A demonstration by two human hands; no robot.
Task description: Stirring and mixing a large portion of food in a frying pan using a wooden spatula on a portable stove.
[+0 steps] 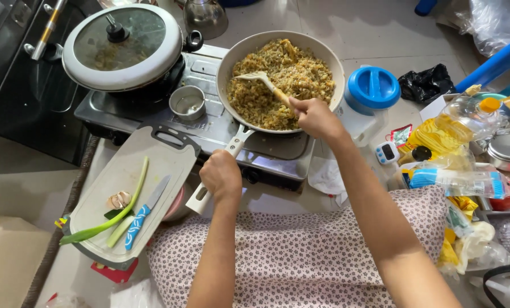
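- The left hand (220,175) is clenched around the pale handle of the frying pan (280,80), which juts toward the person off the front edge of the gas stove (209,122); that grip steadies the pan against the push of stirring.
- The right hand (315,117) has its fingers closed on the shaft of a wooden spatula (260,78), held at the pan's near right rim so the blade lies flat in the fried rice (277,85), which fills the pan.
- The pan sits on the stove's right burner; on the left burner stands a pot under a glass lid (122,45), covered so its contents stay warm, I judge.
- A small metal cup (187,102) rests between the two burners, within reach.
- The cutting board (130,194) lies tilted at the stove's front left corner, carrying a green onion (109,219), garlic cloves (118,200) and a blue-handled knife (145,214), set aside from the heat.
- A blue-lidded jar (372,88) and an oil bottle (443,134) crowd the right side.
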